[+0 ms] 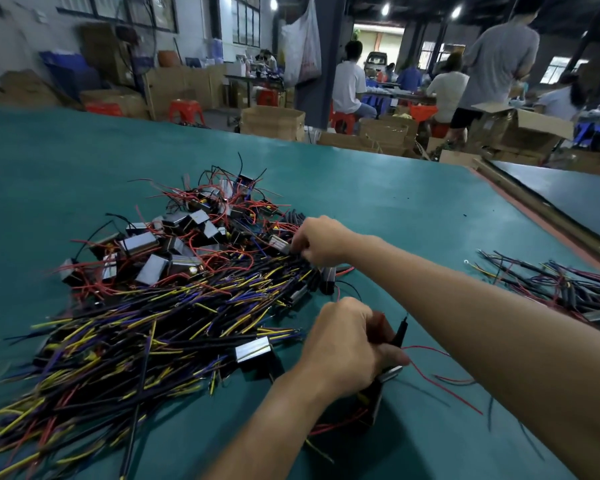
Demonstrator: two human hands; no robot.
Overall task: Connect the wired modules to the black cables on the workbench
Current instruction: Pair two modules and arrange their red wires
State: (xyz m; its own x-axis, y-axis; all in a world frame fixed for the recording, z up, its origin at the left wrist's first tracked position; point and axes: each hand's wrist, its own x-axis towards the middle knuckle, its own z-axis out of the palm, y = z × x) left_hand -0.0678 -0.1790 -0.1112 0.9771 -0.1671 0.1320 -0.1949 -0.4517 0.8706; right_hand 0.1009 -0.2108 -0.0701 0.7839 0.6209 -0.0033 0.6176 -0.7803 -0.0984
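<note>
Left hand [347,344] grip clenched on a module [389,373] and black cable [401,328], kept close, probably for mating. Right hand [321,242] is out at the pile [187,271] on the counter [378,202]. Can't tell its grip (fingers blurred). Left palm hides the joint.

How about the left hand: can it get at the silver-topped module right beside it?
Probably yes for reach: the module lies uncovered beside the left hand. But that hand already grips a black cable.
</note>
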